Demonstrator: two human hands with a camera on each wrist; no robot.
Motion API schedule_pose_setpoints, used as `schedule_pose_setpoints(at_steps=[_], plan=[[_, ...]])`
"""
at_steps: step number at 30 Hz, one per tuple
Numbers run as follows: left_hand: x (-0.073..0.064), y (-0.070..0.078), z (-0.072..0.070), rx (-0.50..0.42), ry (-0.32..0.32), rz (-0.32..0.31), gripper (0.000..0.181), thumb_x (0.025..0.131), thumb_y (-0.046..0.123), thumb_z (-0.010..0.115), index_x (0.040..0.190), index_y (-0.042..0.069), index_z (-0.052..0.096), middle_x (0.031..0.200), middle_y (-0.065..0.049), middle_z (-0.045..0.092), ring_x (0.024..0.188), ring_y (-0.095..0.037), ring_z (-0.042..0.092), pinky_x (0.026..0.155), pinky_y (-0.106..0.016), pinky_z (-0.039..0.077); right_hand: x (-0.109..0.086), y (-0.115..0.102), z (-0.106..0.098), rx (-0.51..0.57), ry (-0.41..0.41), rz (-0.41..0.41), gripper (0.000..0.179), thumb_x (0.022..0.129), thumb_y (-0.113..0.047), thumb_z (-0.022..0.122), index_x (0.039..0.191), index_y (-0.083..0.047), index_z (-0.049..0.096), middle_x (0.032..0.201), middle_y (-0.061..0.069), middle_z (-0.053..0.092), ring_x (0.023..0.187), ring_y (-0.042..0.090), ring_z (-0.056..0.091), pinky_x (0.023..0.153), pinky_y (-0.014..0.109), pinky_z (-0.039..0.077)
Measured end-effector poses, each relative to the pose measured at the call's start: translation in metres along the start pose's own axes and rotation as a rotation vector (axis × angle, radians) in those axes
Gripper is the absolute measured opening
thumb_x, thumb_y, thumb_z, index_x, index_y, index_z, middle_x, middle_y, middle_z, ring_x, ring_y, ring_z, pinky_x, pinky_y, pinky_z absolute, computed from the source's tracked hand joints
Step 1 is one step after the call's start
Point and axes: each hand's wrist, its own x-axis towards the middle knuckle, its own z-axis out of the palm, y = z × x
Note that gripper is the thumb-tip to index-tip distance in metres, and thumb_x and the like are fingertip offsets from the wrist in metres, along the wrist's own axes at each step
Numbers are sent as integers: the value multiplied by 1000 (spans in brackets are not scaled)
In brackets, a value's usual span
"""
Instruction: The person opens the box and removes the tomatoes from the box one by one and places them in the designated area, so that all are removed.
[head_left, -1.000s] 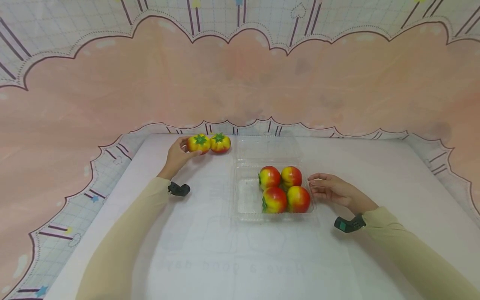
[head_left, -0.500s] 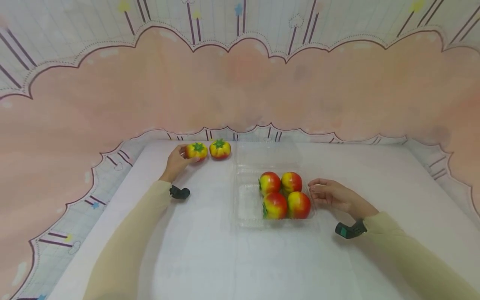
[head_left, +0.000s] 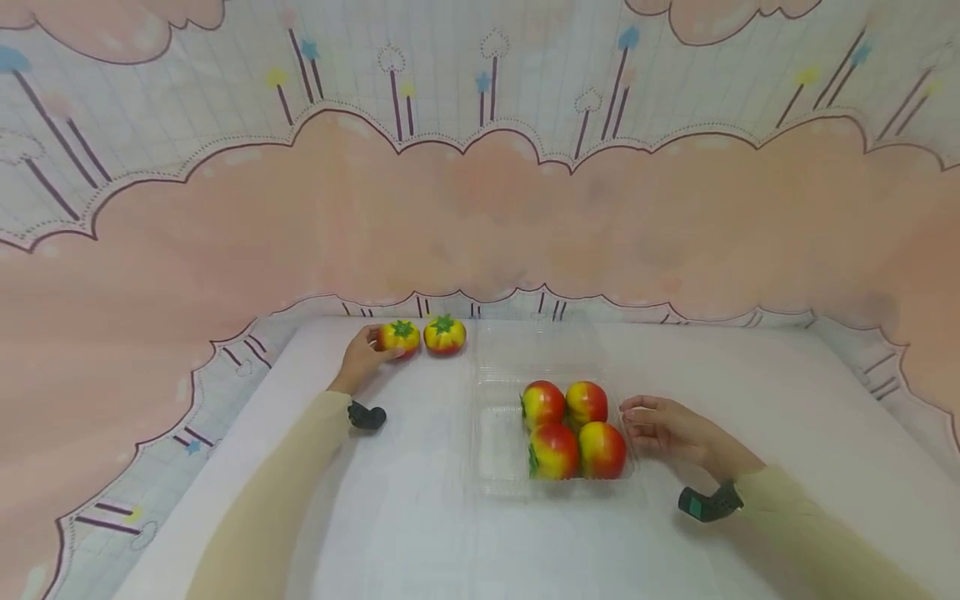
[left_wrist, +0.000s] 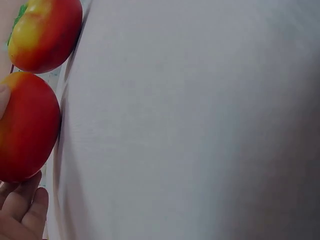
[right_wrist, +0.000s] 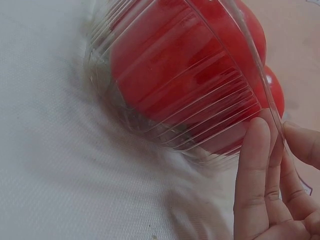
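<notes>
In the head view, my left hand (head_left: pixel 362 357) holds a red-and-yellow tomato (head_left: pixel 400 338) with a green star-shaped top, at the table's far side. Its thumb lies on the near side; the left wrist view shows fingers (left_wrist: pixel 35 210) at the fruit's edge. Just right of it sits a second tomato (head_left: pixel 445 335), with a narrow gap between. My right hand (head_left: pixel 678 429) pinches the right rim of a clear plastic container (head_left: pixel 498 446), thumb on one side and fingers on the other. Several tomatoes (right_wrist: pixel 170 65) fill the container's right part.
The container's clear lid (head_left: pixel 536 346) is folded back behind its base. A white cloth (head_left: pixel 420 533) covers the table. Behind the table stands a peach-coloured patterned backdrop (head_left: pixel 480 225). Each wrist wears a black device, such as the one on the left (head_left: pixel 367 416).
The head view has tilted up, so everything sits lower in it. A small gap has opened between the held tomato and its neighbour. My right hand stays at the container.
</notes>
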Motion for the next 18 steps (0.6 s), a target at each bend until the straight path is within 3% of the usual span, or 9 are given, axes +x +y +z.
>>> schedule_pose_setpoints(at_steps=[10,18], plan=[[8,-9,2,-29,-36,-7,68,92,20,61,144,-5,25,150,-26,26,138,-41,28,113,-49,30,0,8,-3,14,-21,-29,11,98,-17,50,105,-14,57,89,-5,65,79,8,61,79,16,54],[11,-8,0,27,-90,-17,71,93,27,58,145,-5,23,150,-26,26,139,-39,26,115,-48,25,1,4,-2,15,-45,-43,10,98,-14,49,104,-12,57,88,-5,65,77,8,62,78,16,55]])
